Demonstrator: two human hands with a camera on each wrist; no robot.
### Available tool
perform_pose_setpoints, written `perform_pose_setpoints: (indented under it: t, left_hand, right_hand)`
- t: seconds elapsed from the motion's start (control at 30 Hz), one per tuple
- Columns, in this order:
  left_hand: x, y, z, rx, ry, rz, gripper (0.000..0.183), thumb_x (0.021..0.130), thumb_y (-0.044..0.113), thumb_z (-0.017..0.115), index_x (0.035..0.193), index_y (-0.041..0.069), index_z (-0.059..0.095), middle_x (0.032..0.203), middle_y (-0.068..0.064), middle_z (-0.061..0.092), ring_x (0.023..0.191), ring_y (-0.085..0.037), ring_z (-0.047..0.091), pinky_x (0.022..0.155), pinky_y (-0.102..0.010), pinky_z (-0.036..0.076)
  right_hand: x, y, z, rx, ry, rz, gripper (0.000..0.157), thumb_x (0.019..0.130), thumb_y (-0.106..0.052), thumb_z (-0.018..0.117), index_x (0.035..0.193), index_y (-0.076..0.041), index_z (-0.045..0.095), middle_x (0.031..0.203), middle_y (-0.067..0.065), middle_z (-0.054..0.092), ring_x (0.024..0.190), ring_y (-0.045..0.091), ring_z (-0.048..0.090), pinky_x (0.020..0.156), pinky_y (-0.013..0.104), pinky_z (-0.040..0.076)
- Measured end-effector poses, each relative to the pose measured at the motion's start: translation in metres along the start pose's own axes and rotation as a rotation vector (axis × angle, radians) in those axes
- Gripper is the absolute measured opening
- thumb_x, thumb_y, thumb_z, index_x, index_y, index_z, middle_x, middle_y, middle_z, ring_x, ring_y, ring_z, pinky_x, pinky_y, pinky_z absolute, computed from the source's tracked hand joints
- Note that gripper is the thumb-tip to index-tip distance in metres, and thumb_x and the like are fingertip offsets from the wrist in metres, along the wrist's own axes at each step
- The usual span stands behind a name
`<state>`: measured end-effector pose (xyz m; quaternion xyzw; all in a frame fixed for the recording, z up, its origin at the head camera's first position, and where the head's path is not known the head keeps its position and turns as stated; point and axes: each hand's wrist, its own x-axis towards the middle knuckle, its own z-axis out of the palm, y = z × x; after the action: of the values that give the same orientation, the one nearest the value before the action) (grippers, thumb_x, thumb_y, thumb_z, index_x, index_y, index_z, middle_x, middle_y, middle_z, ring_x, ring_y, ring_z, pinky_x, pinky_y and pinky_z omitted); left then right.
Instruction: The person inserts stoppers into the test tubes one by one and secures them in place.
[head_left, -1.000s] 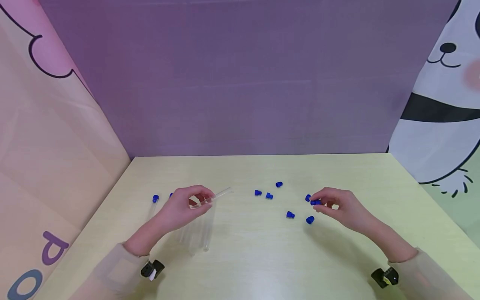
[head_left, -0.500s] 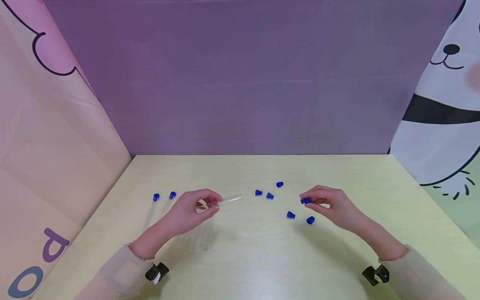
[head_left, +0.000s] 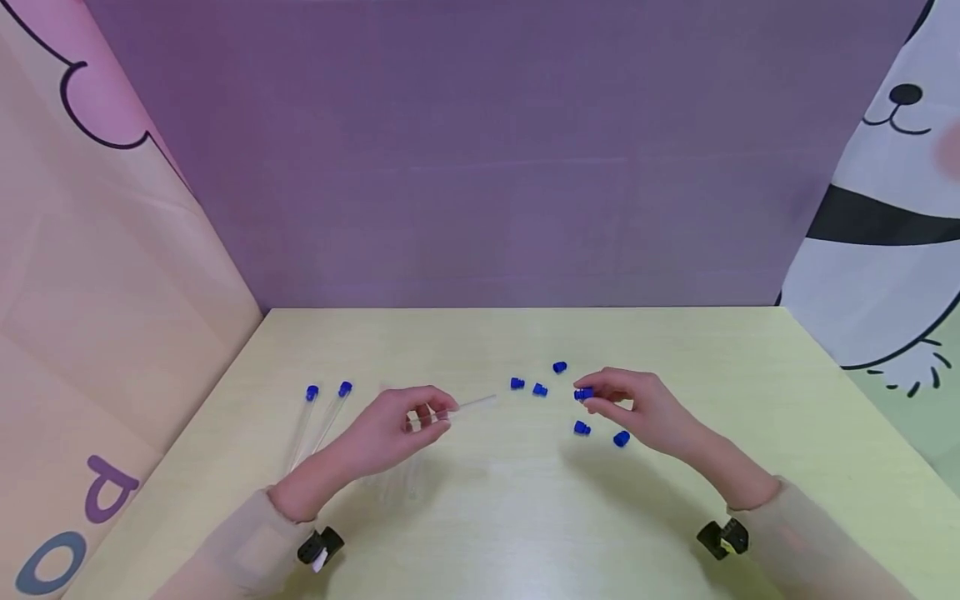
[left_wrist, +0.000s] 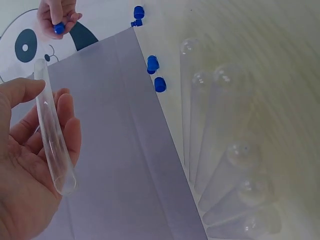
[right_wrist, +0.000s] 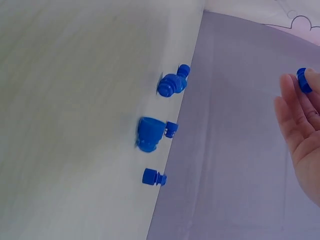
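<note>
My left hand [head_left: 401, 427] grips a clear test tube [left_wrist: 52, 135] between thumb and fingers, held above the table. The tube [head_left: 478, 402] slants in the head view, its far end pointing right toward the other hand. My right hand [head_left: 645, 408] pinches a blue stopper [head_left: 583, 393] between thumb and fingertips, a short distance from the tube's end. In the right wrist view that stopper [right_wrist: 303, 80] shows beside the thumb. Stopper and tube are apart.
Several loose blue stoppers [head_left: 540, 389] lie on the table [head_left: 495, 533] around the right hand. Two tubes with blue stoppers [head_left: 346, 388] lie at the left. Several clear tubes [left_wrist: 215, 125] lie beneath the left hand. A purple cloth [head_left: 480, 167] rises behind the table.
My right hand has moved left with the blue stopper, away from the right side. My left hand has shifted right with the tube, and the tube's end now lies nearer the stopper.
</note>
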<state>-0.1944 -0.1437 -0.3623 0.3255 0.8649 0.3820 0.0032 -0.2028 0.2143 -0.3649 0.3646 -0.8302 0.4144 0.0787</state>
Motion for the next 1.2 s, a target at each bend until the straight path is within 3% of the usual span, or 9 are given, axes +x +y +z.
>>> perform_pose_setpoints:
  t: [0.53,0.77,1.0,1.2]
  left_hand:
    - [0.012,0.003,0.005,0.055,-0.016,0.065,0.017,0.093,0.011,0.066,0.109,0.011,0.067,0.090,0.010,0.063,0.076,-0.008,0.056,0.055,-0.025,0.046]
    - [0.016,0.006,0.007,0.064,-0.034,0.067,0.018,0.093,0.012,0.066,0.111,0.010,0.067,0.090,0.011,0.062,0.077,-0.008,0.055,0.055,-0.024,0.046]
    - [0.020,0.010,0.010,0.055,-0.046,0.083,0.017,0.093,0.012,0.066,0.110,0.013,0.067,0.088,0.012,0.062,0.076,-0.007,0.055,0.054,-0.024,0.045]
    - [0.023,0.014,0.013,0.054,-0.054,0.081,0.017,0.093,0.013,0.066,0.110,0.013,0.067,0.087,0.011,0.062,0.076,-0.007,0.055,0.055,-0.024,0.046]
  right_hand:
    - [0.011,-0.011,0.008,-0.001,0.026,0.005,0.023,0.086,0.003,0.071,0.107,-0.004,0.067,0.094,-0.002,0.069,0.080,0.009,0.064,0.073,0.029,0.055]
    - [0.017,-0.013,0.013,0.014,0.011,-0.015,0.023,0.086,0.001,0.071,0.108,0.000,0.067,0.090,0.002,0.069,0.079,0.009,0.064,0.073,0.030,0.055]
    - [0.021,-0.019,0.018,0.053,-0.018,0.021,0.019,0.086,-0.003,0.072,0.105,-0.005,0.068,0.088,0.002,0.069,0.077,0.010,0.063,0.071,0.029,0.054]
    - [0.023,-0.023,0.021,0.070,-0.011,0.000,0.022,0.083,0.001,0.074,0.103,-0.005,0.067,0.088,0.002,0.069,0.077,0.010,0.064,0.071,0.029,0.055]
